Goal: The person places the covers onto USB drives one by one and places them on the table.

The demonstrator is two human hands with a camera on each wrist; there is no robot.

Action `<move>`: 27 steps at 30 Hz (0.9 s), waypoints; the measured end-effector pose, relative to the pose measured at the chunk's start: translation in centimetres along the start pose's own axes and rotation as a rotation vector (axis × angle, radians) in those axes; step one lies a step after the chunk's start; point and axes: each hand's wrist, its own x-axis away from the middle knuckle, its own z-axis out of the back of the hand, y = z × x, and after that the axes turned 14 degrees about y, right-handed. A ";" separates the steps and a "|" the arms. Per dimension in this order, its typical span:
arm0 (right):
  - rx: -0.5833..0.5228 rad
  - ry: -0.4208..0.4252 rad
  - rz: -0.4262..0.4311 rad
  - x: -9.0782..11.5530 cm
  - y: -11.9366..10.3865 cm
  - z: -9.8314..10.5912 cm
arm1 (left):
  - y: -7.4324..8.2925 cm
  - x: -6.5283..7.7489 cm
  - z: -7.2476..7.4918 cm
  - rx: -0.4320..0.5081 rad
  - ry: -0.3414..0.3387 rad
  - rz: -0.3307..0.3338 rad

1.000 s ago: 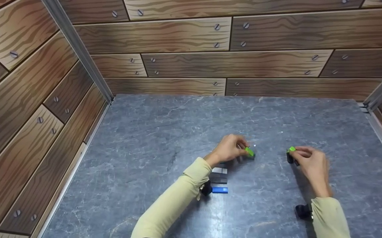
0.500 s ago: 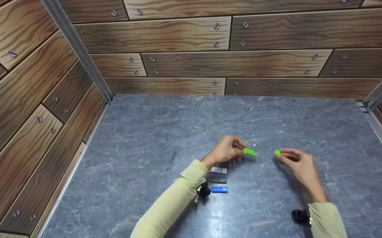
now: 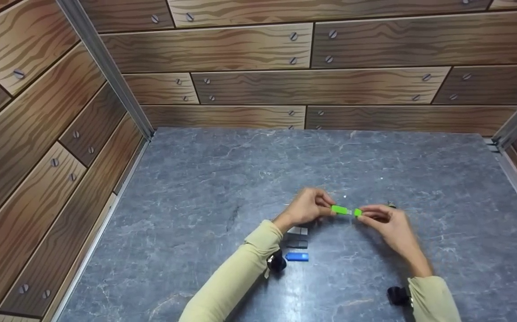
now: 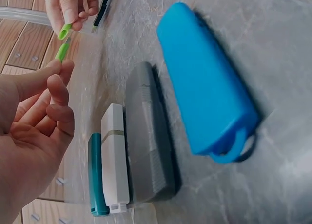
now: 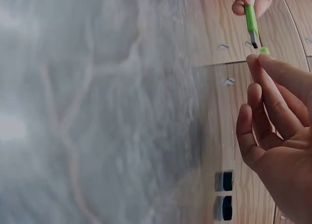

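My left hand [image 3: 304, 206] pinches a bright green USB stick [image 3: 339, 209] between thumb and fingertips, its metal plug [image 5: 253, 38] bare and pointing right. Facing it, my right hand [image 3: 395, 228] pinches the small green cap [image 3: 358, 213], its hollow end [image 4: 63, 33] towards the plug. A slight gap separates plug and cap. Both are held above the table. Below my left hand lie a blue USB stick [image 4: 207, 82], a grey one [image 4: 148, 136], a white one [image 4: 115, 155] and a teal one [image 4: 96, 175], side by side.
Two small black pieces with silvery ends [image 5: 224, 181] lie beyond my right hand, mostly hidden by it in the head view. The grey marbled table [image 3: 222, 170] is bounded by wood-patterned walls [image 3: 249, 49] at the back and sides.
My right hand has come left with the green cap, leaving the black pieces behind and nearing the plug. My left hand has turned the green USB stick nearly level.
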 end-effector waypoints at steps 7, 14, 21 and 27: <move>0.034 -0.006 0.013 0.1 0.2 -0.4 | -0.1 0.1 -0.2 0.057 0.002 0.005; 0.037 -0.026 0.007 0.3 -0.3 -0.3 | -0.3 0.2 -0.2 0.104 -0.014 0.016; 0.060 -0.039 0.009 0.5 -0.2 -0.4 | -0.1 0.4 -0.1 0.075 -0.030 0.006; 0.059 -0.054 -0.008 0.6 -0.3 -0.7 | -0.1 0.6 -0.1 0.044 -0.023 -0.004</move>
